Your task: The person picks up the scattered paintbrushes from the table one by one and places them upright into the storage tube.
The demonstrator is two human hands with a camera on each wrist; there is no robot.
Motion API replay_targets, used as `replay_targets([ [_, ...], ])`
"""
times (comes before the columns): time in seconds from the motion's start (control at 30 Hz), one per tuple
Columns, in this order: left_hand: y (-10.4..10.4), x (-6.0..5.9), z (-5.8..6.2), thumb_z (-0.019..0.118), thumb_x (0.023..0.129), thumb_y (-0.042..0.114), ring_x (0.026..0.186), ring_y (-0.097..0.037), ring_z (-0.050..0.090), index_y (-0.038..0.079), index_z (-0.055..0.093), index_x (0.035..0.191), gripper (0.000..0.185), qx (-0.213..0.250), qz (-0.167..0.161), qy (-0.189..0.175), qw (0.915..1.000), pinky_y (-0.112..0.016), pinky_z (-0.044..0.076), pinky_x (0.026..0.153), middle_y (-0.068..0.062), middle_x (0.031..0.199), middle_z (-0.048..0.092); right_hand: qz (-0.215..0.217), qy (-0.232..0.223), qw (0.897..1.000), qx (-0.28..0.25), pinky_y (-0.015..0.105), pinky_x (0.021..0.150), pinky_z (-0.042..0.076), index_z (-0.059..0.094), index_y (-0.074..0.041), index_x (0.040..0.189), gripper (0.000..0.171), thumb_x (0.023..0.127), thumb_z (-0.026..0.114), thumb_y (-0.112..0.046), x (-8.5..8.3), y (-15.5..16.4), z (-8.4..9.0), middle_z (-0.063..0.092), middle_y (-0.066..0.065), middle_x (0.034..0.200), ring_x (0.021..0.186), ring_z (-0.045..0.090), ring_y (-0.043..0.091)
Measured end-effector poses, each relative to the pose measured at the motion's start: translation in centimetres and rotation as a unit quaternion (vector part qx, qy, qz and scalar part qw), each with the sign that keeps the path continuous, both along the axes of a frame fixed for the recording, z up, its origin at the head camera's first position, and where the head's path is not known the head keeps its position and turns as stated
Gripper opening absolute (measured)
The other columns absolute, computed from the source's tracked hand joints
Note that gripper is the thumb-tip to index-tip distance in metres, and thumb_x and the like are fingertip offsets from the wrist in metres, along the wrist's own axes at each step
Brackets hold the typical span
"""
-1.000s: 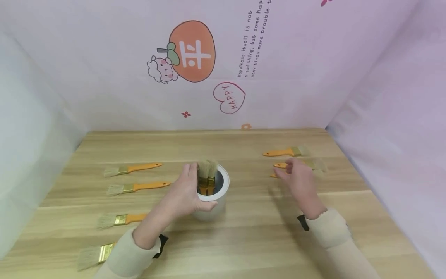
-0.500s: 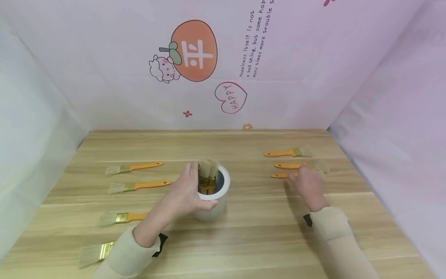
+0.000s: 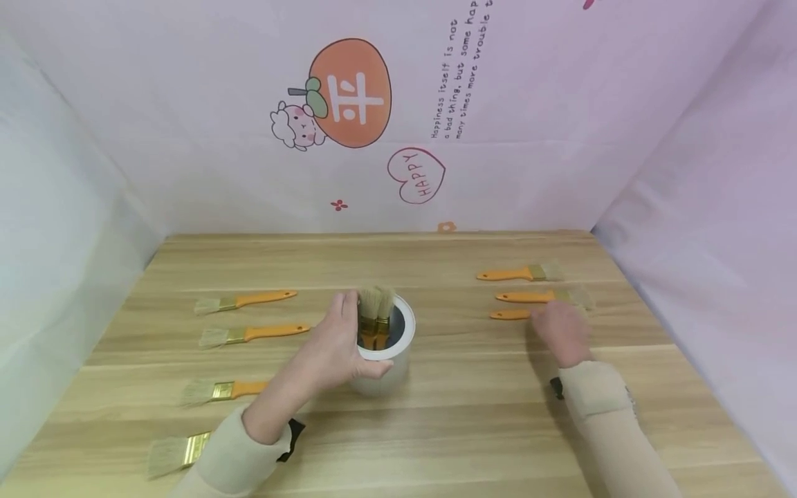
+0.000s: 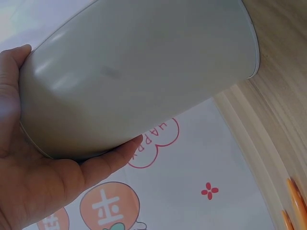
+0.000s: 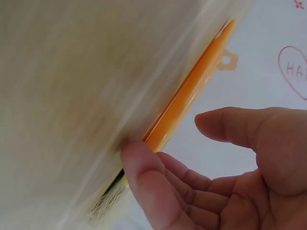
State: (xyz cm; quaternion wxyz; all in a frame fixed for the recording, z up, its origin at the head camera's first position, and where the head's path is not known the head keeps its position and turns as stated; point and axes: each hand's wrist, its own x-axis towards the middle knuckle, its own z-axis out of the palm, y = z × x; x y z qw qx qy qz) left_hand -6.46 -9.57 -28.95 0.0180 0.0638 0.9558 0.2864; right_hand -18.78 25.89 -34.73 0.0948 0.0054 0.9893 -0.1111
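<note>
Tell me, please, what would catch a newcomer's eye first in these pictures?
Probably the white pot mid-table, gripped at its rim by the left hand, with two brushes standing in it, bristles up. To its right, the right hand touches an orange-handled brush lying on the table.

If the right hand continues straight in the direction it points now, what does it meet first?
Probably the nearest orange-handled brush on the table: the right hand reaches down onto it, and in the right wrist view a fingertip seems already at its handle.

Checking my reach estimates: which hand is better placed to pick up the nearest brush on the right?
Right. The right hand already has fingers touching that brush, while the left hand grips the white cup.
</note>
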Motion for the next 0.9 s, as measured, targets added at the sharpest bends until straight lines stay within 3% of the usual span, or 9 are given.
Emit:
replay_targets([
  [0.37,0.3,0.0,-0.3,0.084,0.061,0.046,0.081,-0.022,0.055,-0.008,0.026,0.142,0.113,-0.006,-0.007,-0.013,0.9999,-0.031,0.052,0.071,-0.018,0.123,0.042,-0.036,-0.083,0.995,0.029,0.032,0.051,0.042,0.051,-0.005,0.06,0.051,0.098,0.035,-0.036,-0.6,0.6,-1.0,0.051,0.014,0.065,0.058,0.048,0.022],
  [0.6,0.3,0.1,-0.6,0.084,0.062,0.044,0.078,-0.022,0.054,-0.008,0.024,0.143,0.113,0.01,0.0,-0.01,0.9999,-0.031,0.051,0.07,-0.02,0.127,0.04,-0.006,-0.059,0.996,0.068,0.038,0.054,0.045,0.053,-0.004,0.055,0.061,0.1,0.034,-0.04,-2.1,0.2,-1.0,0.053,0.016,0.059,0.058,0.052,0.026],
  [0.73,0.1,0.1,-0.5,0.084,0.061,0.045,0.08,-0.023,0.054,-0.008,0.023,0.143,0.115,0.009,0.003,-0.006,0.9999,-0.031,0.051,0.071,-0.02,0.127,0.04,-0.02,-0.067,0.994,0.088,0.047,0.067,0.051,0.062,0.007,0.069,0.061,0.1,0.033,-0.036,-3.0,0.0,-1.0,0.061,0.03,0.076,0.073,0.061,0.038],
  [0.9,0.0,0.0,-0.3,0.083,0.062,0.046,0.082,-0.024,0.055,-0.008,0.023,0.143,0.114,0.001,0.003,0.0,1.0,-0.032,0.052,0.072,-0.02,0.125,0.041,-0.047,-0.09,0.99,0.099,0.054,0.083,0.049,0.064,0.012,0.081,0.055,0.098,0.038,-0.033,-3.7,0.1,-1.0,0.062,0.036,0.093,0.089,0.062,0.043],
])
